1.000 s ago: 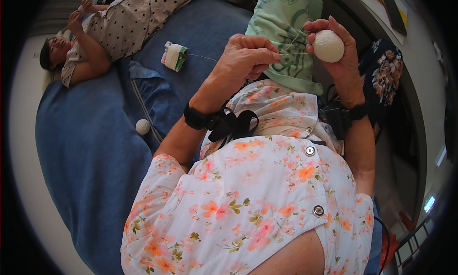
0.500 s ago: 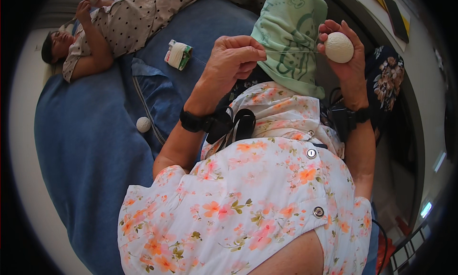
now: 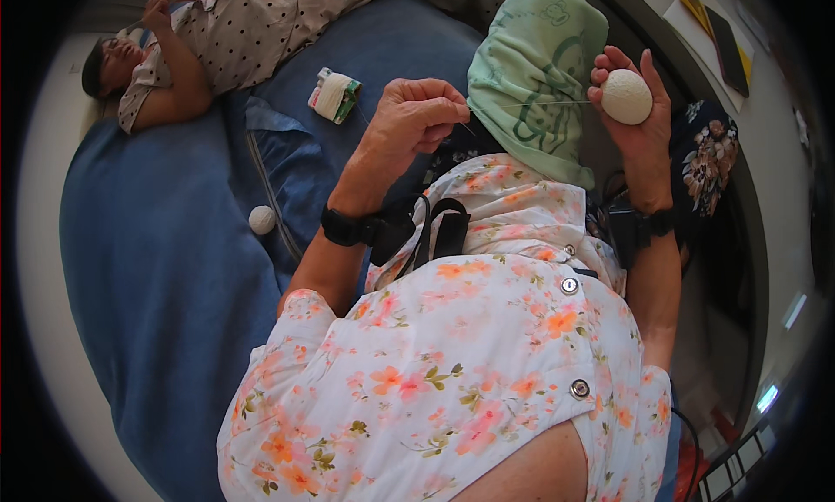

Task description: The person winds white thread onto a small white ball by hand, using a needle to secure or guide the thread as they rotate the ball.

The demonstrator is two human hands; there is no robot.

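Note:
My right hand cradles a white, textured ball against the palm, with the fingers bent around it. A thin pale thread runs taut from the ball across to my left hand. That hand is closed in a pinch on the thread, and a short fine piece sticks out below the fingertips; I cannot make out whether it is a needle or a thread end. Beyond my left wrist lies a wound white thread bundle with a green and red wrapper. A second white ball rests on the blue cover.
A green printed cloth lies over my lap beneath the thread. The blue cover spreads to my left, with a zipper along it. Another person reclines at the far left. A dark phone lies on papers at the far right.
My left hand has drawn left and slightly down, so the thread between the hands spans farther. My right hand and its ball sit slightly lower and further right in the picture.

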